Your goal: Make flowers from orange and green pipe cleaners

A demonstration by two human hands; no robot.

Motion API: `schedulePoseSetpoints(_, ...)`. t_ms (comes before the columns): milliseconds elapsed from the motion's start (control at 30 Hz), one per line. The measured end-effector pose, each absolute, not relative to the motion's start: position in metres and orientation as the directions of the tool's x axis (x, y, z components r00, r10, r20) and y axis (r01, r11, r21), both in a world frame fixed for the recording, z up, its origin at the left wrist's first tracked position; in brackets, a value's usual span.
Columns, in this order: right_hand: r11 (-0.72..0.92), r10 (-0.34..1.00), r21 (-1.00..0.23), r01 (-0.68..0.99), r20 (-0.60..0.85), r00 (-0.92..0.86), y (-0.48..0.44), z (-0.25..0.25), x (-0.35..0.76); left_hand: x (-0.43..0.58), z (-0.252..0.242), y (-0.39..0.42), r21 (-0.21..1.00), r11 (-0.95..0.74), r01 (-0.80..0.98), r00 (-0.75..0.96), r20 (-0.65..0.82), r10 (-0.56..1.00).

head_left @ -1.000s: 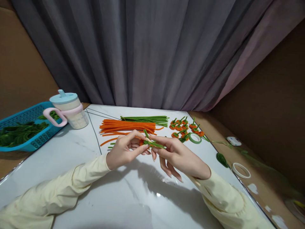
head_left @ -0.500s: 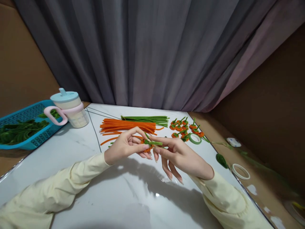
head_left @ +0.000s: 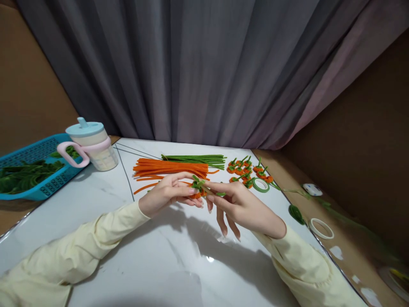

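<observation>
A small orange pumpkin (head_left: 199, 194) of fuzzy pipe cleaner, with green pieces (head_left: 197, 182) on top, is pinched between the thumb and fingers of my left hand (head_left: 168, 191). From the right, my right hand (head_left: 246, 208) meets it with thumb and index finger closed on a green pipe cleaner (head_left: 220, 194), whose end shows past the fingertips. Its other fingers hang loose above the table. Where the green pipe cleaner joins the pumpkin is partly covered by fingers. Behind the hands lie a bundle of orange pipe cleaners (head_left: 169, 167) and one of green pipe cleaners (head_left: 194, 159).
Several similar pumpkins (head_left: 239, 171) sit at the back right, beside a green tape roll (head_left: 260, 185). A coiled dark green bundle (head_left: 296, 214) and white ring (head_left: 321, 229) lie along the right edge. Left stand a lidded cup (head_left: 96, 147) and blue basket (head_left: 47, 187) with green pieces.
The green piece that stretched across the pumpkin toward my right hand now stands more upright on its top. My hands have hardly moved otherwise.
</observation>
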State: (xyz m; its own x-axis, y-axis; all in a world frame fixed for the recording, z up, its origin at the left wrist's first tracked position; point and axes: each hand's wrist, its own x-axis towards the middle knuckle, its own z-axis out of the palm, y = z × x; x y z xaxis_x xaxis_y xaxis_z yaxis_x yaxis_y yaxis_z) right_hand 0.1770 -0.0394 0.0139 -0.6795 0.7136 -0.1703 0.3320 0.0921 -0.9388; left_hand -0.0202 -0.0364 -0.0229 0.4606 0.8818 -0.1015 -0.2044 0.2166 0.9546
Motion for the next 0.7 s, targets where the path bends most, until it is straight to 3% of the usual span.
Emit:
schedulePoseSetpoints(167,0.218,0.659,-0.890,0.400,-0.168,-0.733,-0.034,0.017,0.180,-0.025,-0.026,-0.032,0.935,0.309,-0.176,0.536,-0.172,0.826)
schedulePoseSetpoints(367,0.505,0.543,-0.773,0.384,-0.061,-0.837,-0.033,0.015,0.182,-0.030,-0.031,-0.027,0.897,0.406,-0.176,0.602,-0.229,0.765)
schedulePoseSetpoints(700,0.590,0.482,-0.718,0.370,-0.054,-0.874,-0.028,0.012,0.185,-0.032,-0.035,-0.024,0.858,0.456,-0.234,0.581,-0.253,0.773)
